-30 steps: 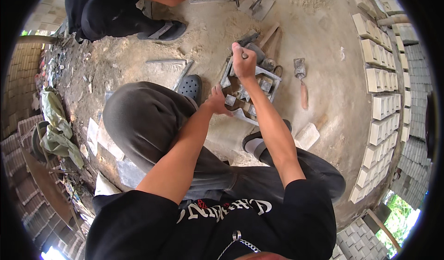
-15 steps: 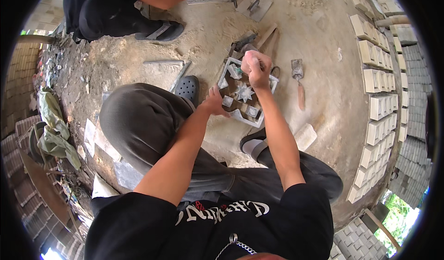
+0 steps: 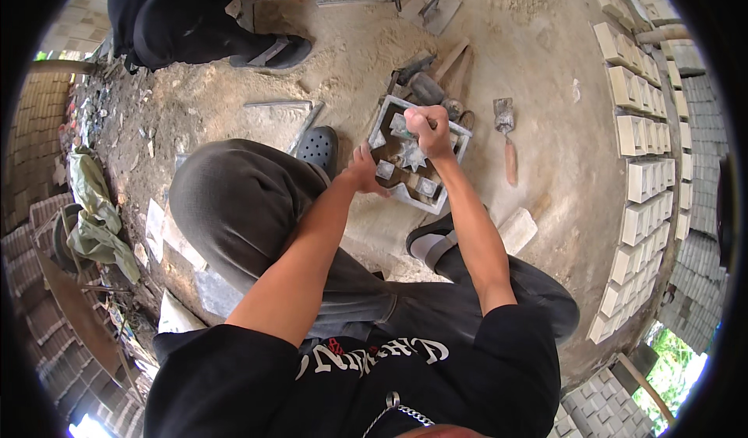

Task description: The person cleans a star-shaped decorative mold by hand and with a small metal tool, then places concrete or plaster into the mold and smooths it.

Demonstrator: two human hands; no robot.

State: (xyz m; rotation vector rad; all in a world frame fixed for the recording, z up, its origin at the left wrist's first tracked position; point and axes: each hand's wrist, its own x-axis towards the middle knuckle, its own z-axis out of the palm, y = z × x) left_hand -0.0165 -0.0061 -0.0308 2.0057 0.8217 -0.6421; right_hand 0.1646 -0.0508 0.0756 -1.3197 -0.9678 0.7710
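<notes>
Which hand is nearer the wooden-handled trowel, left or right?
Right. The right hand is over the mould, left of the trowel; the left hand is farther off, at the mould's left side.

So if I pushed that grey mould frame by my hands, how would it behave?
The grey mould frame would probably stay stiff, as its walls look straight and rigid. It seems unlikely to tip or roll, lying low and wide on the floor. It might slide over that dusty surface, though your left hand at its edge could steady it.
</notes>
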